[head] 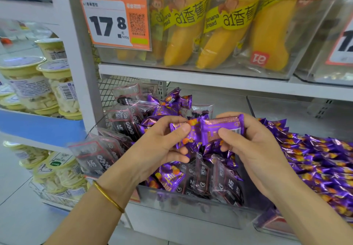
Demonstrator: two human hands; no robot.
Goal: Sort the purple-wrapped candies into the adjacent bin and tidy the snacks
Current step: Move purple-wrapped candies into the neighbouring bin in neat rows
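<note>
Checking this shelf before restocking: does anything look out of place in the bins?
Yes: purple candies lie mixed among dark packets in the left bin, while the right bin shows only purple ones.

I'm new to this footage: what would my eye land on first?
At centre, the left hand and right hand pinch purple-wrapped candies above a clear bin of dark packets. Right of it lies a heap of purple candies; on the shelf above, yellow banana bread packs sit beside an orange price tag.
</note>
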